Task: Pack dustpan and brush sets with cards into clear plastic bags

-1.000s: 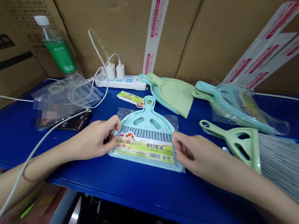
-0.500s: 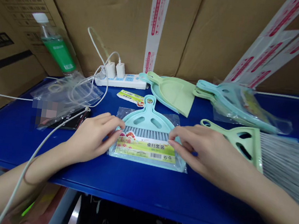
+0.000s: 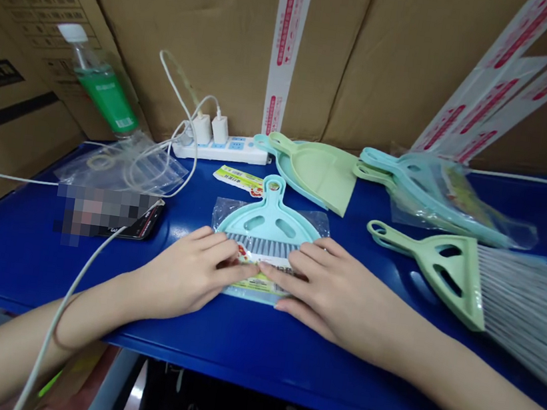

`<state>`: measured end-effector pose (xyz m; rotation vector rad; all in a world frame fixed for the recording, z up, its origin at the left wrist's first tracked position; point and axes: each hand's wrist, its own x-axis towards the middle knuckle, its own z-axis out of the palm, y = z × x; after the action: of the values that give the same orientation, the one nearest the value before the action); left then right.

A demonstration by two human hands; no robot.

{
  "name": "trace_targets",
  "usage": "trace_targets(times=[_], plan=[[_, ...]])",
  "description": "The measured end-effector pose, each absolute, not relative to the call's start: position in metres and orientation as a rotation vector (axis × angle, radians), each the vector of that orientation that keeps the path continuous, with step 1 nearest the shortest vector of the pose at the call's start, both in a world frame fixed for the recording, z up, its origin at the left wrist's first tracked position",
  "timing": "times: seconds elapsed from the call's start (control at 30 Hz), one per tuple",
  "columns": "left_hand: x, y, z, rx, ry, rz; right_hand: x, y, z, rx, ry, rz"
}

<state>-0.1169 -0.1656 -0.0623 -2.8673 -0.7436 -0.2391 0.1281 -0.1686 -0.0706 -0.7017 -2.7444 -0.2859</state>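
A light blue dustpan and brush set (image 3: 269, 212) lies in a clear bag on the blue shelf in front of me. Grey bristles and a printed label card (image 3: 263, 286) show through the plastic, the card partly covered by my hands. From the left, my left hand (image 3: 189, 271) rests on the bag, one finger stretched over the card and the others bent. My right hand (image 3: 338, 287) lies on the other side, a finger reaching across and the thumb spread at the lower edge. The two fingertips meet near the card's middle. Neither hand visibly grips the bag.
A green brush (image 3: 441, 267) with long grey bristles lies at right. Behind are a green dustpan (image 3: 324, 164), a bagged blue set (image 3: 437, 186), a loose label (image 3: 239, 179) and a power strip (image 3: 225, 151). A white cable (image 3: 88, 268) crosses my left forearm; a bottle (image 3: 106, 95) leans at left.
Both hands have moved inward from the bag's sides onto the label card, until their fingertips meet. The bagged set has stayed almost in place.
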Motion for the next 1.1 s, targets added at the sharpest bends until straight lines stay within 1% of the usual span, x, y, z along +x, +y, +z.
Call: trace_targets(times=[0.2,0.43,0.6,0.87,0.97,1.1], plan=[[-0.115,-0.169,-0.057,-2.840,-0.742,-0.205,0.132,-0.169,-0.074,-0.697,-2.756,-0.353],[-0.122,-0.163,-0.064,-2.826,-0.692,-0.308,0.141,-0.164,-0.066,-0.672,-2.753,-0.202],[-0.123,-0.159,-0.067,-2.806,-0.648,-0.243,0.137,-0.162,-0.068,-0.657,-2.784,-0.195],[-0.117,-0.164,-0.058,-2.793,-0.666,-0.119,0.137,-0.162,-0.069,-0.672,-2.775,-0.303],[-0.122,-0.162,-0.057,-2.792,-0.664,-0.144,0.148,-0.162,-0.064,-0.714,-2.779,-0.226],[-0.132,-0.157,-0.053,-2.776,-0.719,-0.301,0.166,-0.162,-0.054,-0.799,-2.823,-0.042]])
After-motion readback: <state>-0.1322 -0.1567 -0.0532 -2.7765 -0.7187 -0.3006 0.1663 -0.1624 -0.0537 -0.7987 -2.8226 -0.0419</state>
